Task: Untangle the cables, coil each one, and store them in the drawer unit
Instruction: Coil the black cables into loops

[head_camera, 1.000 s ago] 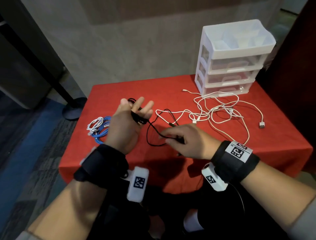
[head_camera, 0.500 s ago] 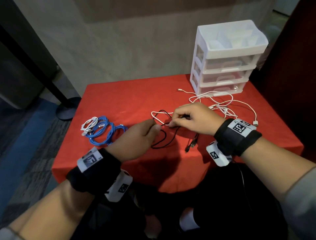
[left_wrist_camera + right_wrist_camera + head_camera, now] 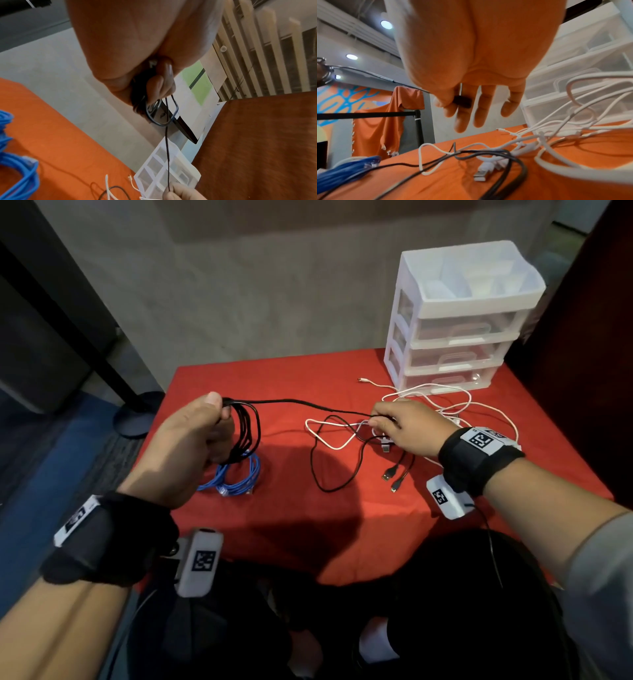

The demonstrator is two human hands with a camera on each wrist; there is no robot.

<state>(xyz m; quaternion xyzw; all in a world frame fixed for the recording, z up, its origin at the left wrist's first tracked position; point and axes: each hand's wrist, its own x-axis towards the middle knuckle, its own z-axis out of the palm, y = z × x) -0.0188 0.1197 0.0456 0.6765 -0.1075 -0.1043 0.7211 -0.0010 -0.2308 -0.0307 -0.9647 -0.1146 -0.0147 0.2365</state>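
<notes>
My left hand (image 3: 191, 440) is raised over the table's left side and grips a bundle of black cable loops (image 3: 245, 433) that hang below it. One taut strand of the black cable (image 3: 308, 404) runs rightward to my right hand (image 3: 400, 426), which pinches it between thumb and forefinger (image 3: 452, 102). More of the black cable lies slack on the red cloth (image 3: 335, 463), its plugs (image 3: 394, 479) near my right wrist. A white cable tangle (image 3: 442, 405) sprawls in front of the white drawer unit (image 3: 455, 316). In the left wrist view the loops (image 3: 161, 115) hang from my curled fingers.
A coiled blue cable (image 3: 236, 481) lies on the cloth under my left hand. The red table (image 3: 291, 371) ends at a grey wall behind. A black stand base (image 3: 137, 416) sits on the floor at left. All three drawers look closed; the top tray has open compartments.
My left hand rose and moved left with the black loops, and my right hand moved right, so the strand between them is now stretched taut.
</notes>
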